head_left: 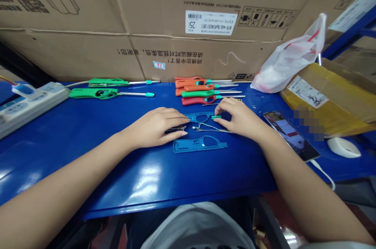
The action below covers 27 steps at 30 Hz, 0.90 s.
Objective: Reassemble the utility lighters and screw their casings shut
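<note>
My left hand (158, 126) lies low over the table, fingers stretched out and thumb apart. Its fingertips touch the left end of a blue lighter shell half (192, 116). In the gap between fingers and thumb shows a slim black part (175, 128), partly hidden by the hand. At the shell's right end, my right hand (237, 117) pinches a small green piece (216, 117). Below it lie a thin metal tube (225, 131) and a white wire (210, 125) with a small pale end. Nearer me rests a second blue shell half (199, 144), inner side up.
Several orange, red and green stick lighters (196, 93) are stacked behind my hands. Two green lighters (94, 93) lie left, near a white power strip (32, 102). To the right are a phone (290, 135), a white mouse (343, 147), a plastic bag (290, 59) and a taped parcel (335, 96).
</note>
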Each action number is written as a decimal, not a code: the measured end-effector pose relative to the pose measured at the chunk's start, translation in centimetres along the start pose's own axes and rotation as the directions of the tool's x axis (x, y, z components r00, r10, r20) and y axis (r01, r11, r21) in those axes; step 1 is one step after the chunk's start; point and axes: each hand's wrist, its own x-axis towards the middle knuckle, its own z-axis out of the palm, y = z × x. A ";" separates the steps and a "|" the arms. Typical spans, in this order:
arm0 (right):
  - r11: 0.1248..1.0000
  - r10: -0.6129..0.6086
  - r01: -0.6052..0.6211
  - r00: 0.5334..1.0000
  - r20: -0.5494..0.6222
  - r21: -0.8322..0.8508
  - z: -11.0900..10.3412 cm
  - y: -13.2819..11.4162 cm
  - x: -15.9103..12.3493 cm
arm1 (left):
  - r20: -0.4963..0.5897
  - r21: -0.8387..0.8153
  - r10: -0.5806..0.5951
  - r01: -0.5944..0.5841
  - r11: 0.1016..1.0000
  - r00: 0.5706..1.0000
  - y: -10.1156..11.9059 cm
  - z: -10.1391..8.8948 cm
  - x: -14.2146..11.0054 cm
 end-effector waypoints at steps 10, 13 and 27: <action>0.991 -0.083 0.075 0.994 0.071 0.113 1.2 -2.3 0.0 | 0.027 0.060 -0.054 0.052 0.997 0.998 -0.4 0.2 -0.3; 0.990 -0.089 0.081 0.994 0.069 0.118 1.7 -2.6 0.1 | -0.035 0.059 -0.054 0.056 0.997 0.998 0.4 0.2 0.0; 0.958 -0.199 0.186 0.979 0.039 0.216 0.2 -2.9 -0.1 | -0.048 0.018 -0.022 0.023 1.000 0.999 2.1 0.6 0.3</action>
